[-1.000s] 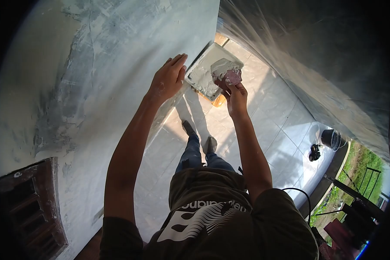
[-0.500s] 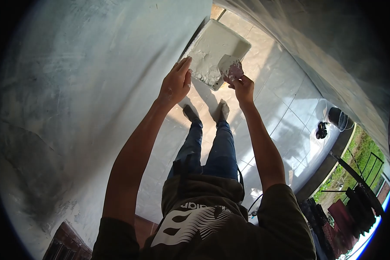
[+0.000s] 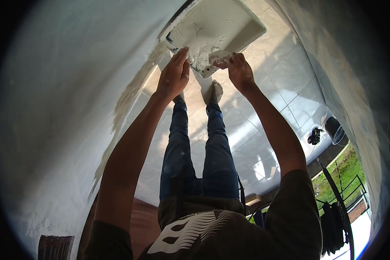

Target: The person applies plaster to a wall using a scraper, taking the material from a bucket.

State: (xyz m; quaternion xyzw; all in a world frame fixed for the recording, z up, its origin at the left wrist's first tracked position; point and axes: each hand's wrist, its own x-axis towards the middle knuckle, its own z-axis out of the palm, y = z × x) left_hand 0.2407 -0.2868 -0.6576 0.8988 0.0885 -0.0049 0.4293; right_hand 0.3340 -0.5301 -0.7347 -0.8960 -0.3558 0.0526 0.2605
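A shallow rectangular tray [image 3: 242,41] with wet, pale grey paste inside lies ahead of my feet. My left hand [image 3: 174,74] is at the tray's near left edge, palm turned inward, fingers stretched out and empty, with pale smears on the skin. Between the fingers and thumb of my right hand [image 3: 242,73] is a small flat scraper [image 3: 219,59], coated with paste, over the tray's near right part. Its blade points left, toward my left hand.
Plastered walls rise at left [image 3: 73,108] and right [image 3: 351,73]. Tiled floor [image 3: 268,86] lies between them. At the right are a dark bucket [image 3: 335,130], a small black object [image 3: 315,136] and dark hanging cloths [image 3: 333,227].
The view has shifted, and the tray appears larger and higher in it. My right hand has moved left with the scraper, which now lies flatter and nearer my left hand.
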